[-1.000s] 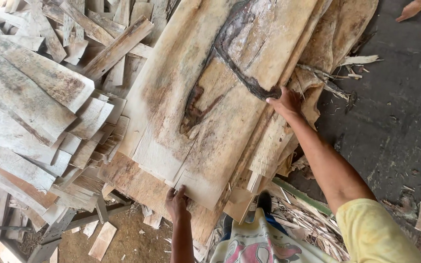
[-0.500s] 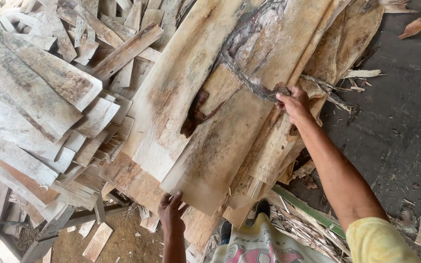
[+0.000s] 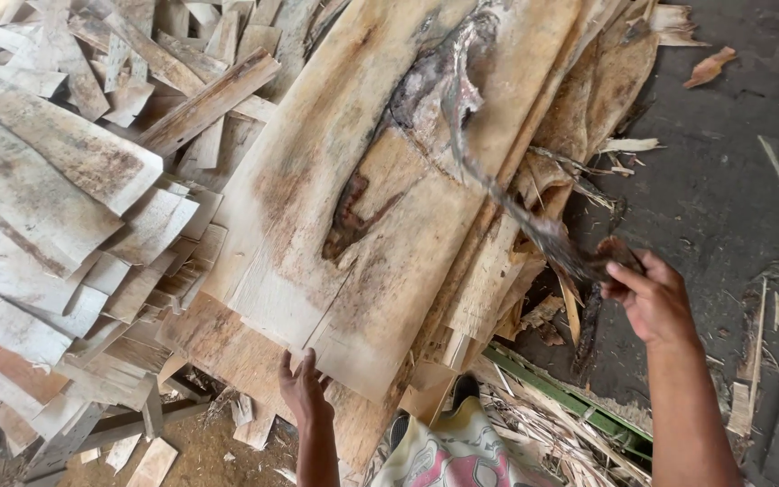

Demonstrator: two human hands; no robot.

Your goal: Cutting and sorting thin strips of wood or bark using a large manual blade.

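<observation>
— What was the person doing when you looked over?

— Standing at the near end of a big heap of thin wood sheets. The top sheet (image 3: pixel 380 180), a broad pale one with a dark, rotten-looking split down its middle, lay slanted across the pile. The right hand (image 3: pixel 651 302) was off to the right of the stack, fingers curled shut around the near end of a long dark strip of bark (image 3: pixel 507 198). That strip ran from the hand up and far-left to the dark patch on the sheet, where its far end seemed to be attached.

— And the other hand?

— The left hand (image 3: pixel 304 388) was at the near edge of the same sheet, fingers spread and pressed up against the wood. Steadying it, by the look of it, rather than gripping; I couldn't see anything closed inside it.

— How far along was it?

— I'd judge partway. Most of the strip hung clear of the sheet, but the far end had not come free. The dark patch itself was in place.

— What else was around?

— To the left, a loose pile of greyer offcuts (image 3: pixel 56 180), overlapping every which way. To the right, a dark floor (image 3: pixel 723 162) scattered with slivers and scraps. Near the person's feet, a green bar (image 3: pixel 552 383) under stringy waste.
</observation>
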